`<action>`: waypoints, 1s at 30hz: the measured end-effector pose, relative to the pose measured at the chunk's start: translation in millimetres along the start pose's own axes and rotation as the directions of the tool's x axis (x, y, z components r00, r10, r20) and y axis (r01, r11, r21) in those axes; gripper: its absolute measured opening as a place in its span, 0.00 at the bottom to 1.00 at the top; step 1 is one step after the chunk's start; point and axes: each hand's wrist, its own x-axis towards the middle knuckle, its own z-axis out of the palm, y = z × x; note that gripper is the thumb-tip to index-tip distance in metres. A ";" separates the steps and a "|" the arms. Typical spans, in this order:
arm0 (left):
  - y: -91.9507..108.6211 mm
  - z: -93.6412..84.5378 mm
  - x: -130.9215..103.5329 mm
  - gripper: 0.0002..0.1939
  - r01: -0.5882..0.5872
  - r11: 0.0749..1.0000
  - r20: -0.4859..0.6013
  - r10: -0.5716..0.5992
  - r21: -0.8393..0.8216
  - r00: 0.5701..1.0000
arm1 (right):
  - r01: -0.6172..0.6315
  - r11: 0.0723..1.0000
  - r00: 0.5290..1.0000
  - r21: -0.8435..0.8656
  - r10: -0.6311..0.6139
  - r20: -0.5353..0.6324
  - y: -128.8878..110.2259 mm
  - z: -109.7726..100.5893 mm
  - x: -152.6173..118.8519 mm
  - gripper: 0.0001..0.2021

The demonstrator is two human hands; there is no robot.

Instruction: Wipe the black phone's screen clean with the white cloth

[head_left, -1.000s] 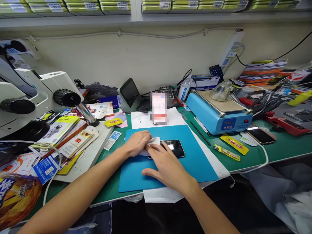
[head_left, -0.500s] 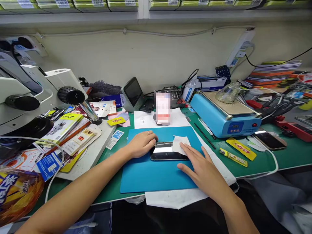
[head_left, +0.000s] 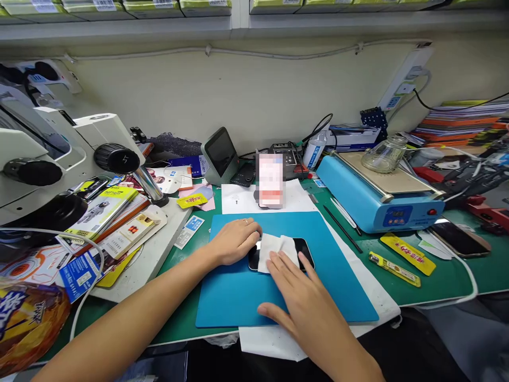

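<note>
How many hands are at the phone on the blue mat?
2: the left hand at the left end of the phone, and the right hand on the white wipe lying across it.

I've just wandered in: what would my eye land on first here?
Probably the flat, bright blue mat at the centre, where the spread right hand lies on a thin white wipe over a black-screened phone, with the left hand at the phone's left end. Next, perhaps, the light-blue boxy machine at right, topped by a clear glass jar, and the bulky white microscope at left.
</note>
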 end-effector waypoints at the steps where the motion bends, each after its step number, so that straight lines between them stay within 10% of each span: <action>1: 0.0 0.0 0.1 0.18 0.003 1.000 0.000 -0.003 -0.007 1.000 | 0.001 1.000 1.000 0.021 -0.002 0.009 -3.9 -0.3 6.1 0.37; 16: 2.6 -2.9 -2.0 0.19 0.023 0.998 0.003 -0.023 -0.051 1.000 | 0.004 0.982 0.996 0.191 -0.021 0.084 -5.6 -8.3 36.3 0.32; 30: -1.1 -1.3 -0.5 0.16 -0.005 1.000 0.019 0.006 -0.009 1.000 | -0.164 0.980 0.986 0.109 0.161 0.037 51.0 -0.7 -25.3 0.30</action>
